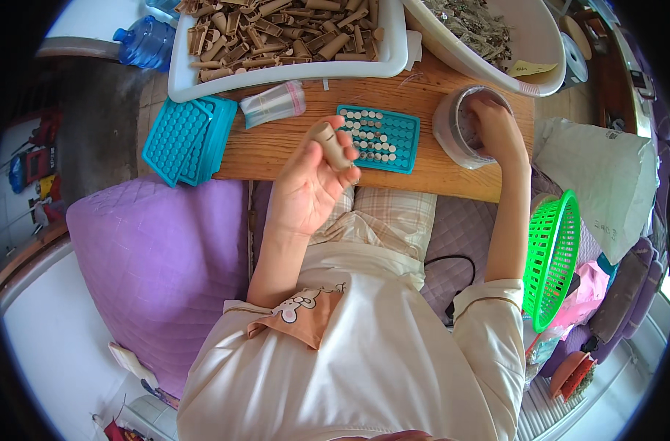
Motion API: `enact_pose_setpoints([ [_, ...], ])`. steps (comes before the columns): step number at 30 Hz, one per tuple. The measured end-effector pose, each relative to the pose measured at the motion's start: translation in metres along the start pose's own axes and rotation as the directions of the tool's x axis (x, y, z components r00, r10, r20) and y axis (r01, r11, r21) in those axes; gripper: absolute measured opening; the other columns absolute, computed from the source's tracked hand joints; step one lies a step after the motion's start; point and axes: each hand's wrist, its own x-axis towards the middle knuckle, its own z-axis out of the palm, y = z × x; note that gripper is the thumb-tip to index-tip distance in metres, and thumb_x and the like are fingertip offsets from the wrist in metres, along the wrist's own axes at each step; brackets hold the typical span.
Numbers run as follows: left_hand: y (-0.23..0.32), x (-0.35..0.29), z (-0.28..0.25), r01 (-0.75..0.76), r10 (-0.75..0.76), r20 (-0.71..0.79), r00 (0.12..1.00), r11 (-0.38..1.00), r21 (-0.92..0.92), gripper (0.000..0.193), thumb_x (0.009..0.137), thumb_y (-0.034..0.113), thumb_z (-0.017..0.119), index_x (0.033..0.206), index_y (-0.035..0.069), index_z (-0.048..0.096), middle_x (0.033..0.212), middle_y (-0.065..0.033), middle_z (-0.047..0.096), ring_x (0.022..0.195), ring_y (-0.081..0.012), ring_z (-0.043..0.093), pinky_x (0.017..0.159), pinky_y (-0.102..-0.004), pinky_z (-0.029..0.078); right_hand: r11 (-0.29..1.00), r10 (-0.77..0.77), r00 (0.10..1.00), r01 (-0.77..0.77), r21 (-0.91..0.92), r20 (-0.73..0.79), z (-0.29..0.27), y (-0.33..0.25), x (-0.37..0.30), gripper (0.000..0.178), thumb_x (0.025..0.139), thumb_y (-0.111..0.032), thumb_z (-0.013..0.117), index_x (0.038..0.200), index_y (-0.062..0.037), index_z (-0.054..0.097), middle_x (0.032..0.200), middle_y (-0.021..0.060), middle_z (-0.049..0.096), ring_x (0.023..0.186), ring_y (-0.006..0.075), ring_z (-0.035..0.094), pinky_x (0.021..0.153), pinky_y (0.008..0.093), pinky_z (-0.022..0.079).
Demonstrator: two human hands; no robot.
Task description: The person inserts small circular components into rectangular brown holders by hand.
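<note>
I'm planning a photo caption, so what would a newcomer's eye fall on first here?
Probably the white rectangular plastic tub heaped with tan plastic parts, at the top, left of centre. Next, the bright green openwork plastic basket at the right. In the middle, the left hand holds a tan tube-like part near a teal rectangular tray partly set with small silvery-white discs.

This appears to be a home living room that doubles as a handwork spot. A purple quilted sofa [158, 272] adjoins a wooden table [269, 151]; a white tub [291, 71] of brown parts [283, 37] and stacked teal trays [179, 136] mark the piecework.
</note>
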Motion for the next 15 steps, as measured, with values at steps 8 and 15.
enact_pose_setpoints([
  [8,-0.004,0.003,-0.009,0.241,-0.22,0.107,0.97,0.795,-0.557,0.03,0.086,0.016,0.046,0.113,0.005,0.042,0.111,-0.0083,0.05,0.113,-0.0257,0.042,0.064,-0.0271,0.056,0.999,0.028,0.997,-0.026,-0.02,0.073,0.006,0.006,0.006,0.019,0.07,0.0,0.049,0.087,-0.0043,0.057,0.079,0.0174,0.06,0.075,0.0323,0.058,0.066,0.0411,0.045],
  [15,-0.004,0.004,-0.015,0.33,-0.335,0.151,0.93,0.58,-0.745,0.036,0.086,0.026,0.046,0.116,0.006,0.042,0.112,-0.0058,0.05,0.107,-0.0239,0.048,0.058,-0.0263,0.056,0.934,0.24,0.968,-0.209,0.29,-0.075,-0.029,-0.019,-0.003,0.013,0.074,-0.007,0.053,0.085,-0.0013,0.057,0.078,0.0155,0.06,0.072,0.0269,0.06,0.065,0.0342,0.046],
])
